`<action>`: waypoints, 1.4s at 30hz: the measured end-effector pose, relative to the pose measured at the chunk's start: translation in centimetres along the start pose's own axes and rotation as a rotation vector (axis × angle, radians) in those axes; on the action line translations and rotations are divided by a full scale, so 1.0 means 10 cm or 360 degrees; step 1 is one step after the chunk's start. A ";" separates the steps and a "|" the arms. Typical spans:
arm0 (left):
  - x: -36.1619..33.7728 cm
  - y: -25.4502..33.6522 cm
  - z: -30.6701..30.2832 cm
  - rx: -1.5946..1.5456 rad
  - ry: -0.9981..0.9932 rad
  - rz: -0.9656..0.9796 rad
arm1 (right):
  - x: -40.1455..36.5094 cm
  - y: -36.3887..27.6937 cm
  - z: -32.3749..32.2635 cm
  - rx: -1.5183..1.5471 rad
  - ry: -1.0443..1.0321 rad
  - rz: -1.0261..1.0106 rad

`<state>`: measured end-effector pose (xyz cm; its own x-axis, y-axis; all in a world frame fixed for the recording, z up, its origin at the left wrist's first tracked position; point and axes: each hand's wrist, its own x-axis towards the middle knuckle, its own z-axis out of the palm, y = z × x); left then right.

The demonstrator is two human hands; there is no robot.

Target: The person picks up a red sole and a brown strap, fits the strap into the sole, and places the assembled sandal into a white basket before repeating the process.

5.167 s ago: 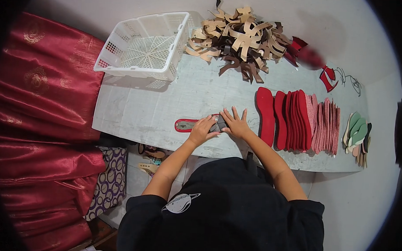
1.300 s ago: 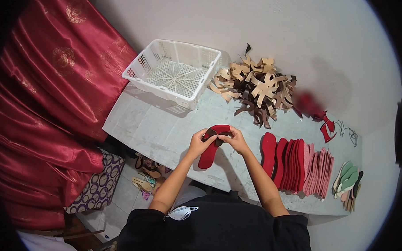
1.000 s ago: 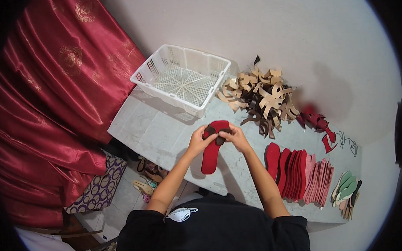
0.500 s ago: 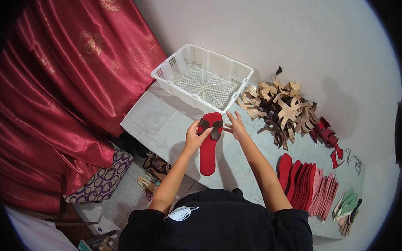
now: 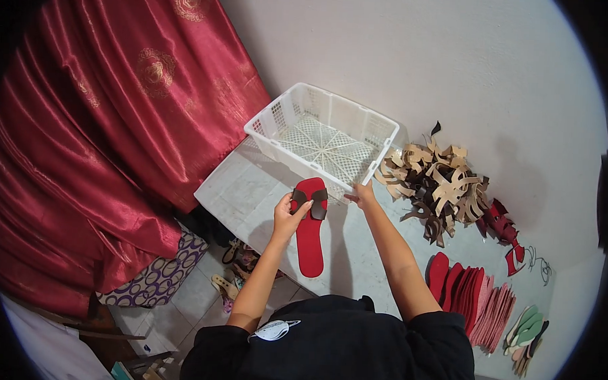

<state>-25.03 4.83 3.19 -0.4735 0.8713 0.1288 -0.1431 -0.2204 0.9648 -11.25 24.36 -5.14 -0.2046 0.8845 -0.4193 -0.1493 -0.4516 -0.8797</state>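
A red sandal sole (image 5: 310, 247) with dark brown straps (image 5: 309, 203) across its upper part is held upright over the table by my left hand (image 5: 290, 216), whose thumb lies on the straps. To its right, my right hand (image 5: 363, 195) is at the near right corner of the white plastic basket (image 5: 321, 169), its fingers closed around the rim. Nothing lies inside the basket.
Beige and brown strap pieces (image 5: 445, 188) are heaped right of the basket. Nearer stand rows of red soles (image 5: 464, 289), pink soles (image 5: 494, 317) and green pieces (image 5: 528, 325). A red curtain (image 5: 119, 116) hangs left of the grey table (image 5: 240, 194).
My right hand has gone from spread fingers beside the sandal to gripping the basket's corner. The sandal, in my left hand, is slightly farther from the basket. The camera view has shifted a little.
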 end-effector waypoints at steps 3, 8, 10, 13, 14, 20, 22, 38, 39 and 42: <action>0.07 0.01 0.04 -0.0084 -0.0034 0.0003 | -0.21 -0.05 -0.26 0.0001 -0.0161 -0.0031; 0.27 -0.05 0.15 -0.0145 -0.0073 0.0022 | -0.61 0.05 -0.69 -0.0041 -0.0315 -0.0003; 0.31 -0.06 0.24 -0.0118 -0.0110 0.0009 | -0.73 0.17 -0.83 -0.0037 -0.0372 0.0067; 0.42 -0.09 0.37 -0.0063 -0.0145 -0.0026 | -1.17 0.04 -0.90 -0.0151 -0.0465 0.0141; 0.47 -0.12 0.40 -0.0098 -0.0168 -0.0050 | -1.27 0.04 -0.93 -0.0198 -0.0566 0.0173; 0.72 -0.35 0.47 -0.0173 -0.0201 -0.0175 | -1.63 0.19 -1.14 -0.0260 -0.0520 0.0251; 0.78 -0.49 0.47 -0.0079 -0.0202 -0.0275 | -1.70 0.22 -1.20 -0.0332 -0.0590 0.0300; 0.86 -1.75 0.39 0.0322 -0.0073 -0.0564 | -1.69 0.43 -1.09 -0.0822 -0.0337 -0.0365; 0.90 -1.88 0.39 0.0336 -0.0062 -0.0522 | -1.65 0.44 -1.08 -0.0812 -0.0379 -0.0367; 0.99 -1.98 0.37 0.0349 -0.0015 -0.0532 | -1.60 0.40 -0.96 -0.0816 -0.0389 -0.0374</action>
<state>-23.67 19.40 -13.77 -0.4242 0.8834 -0.1992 -0.0984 0.1737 0.9799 0.68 9.49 -4.13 -0.4478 0.8735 -0.1907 0.2546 -0.0798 -0.9637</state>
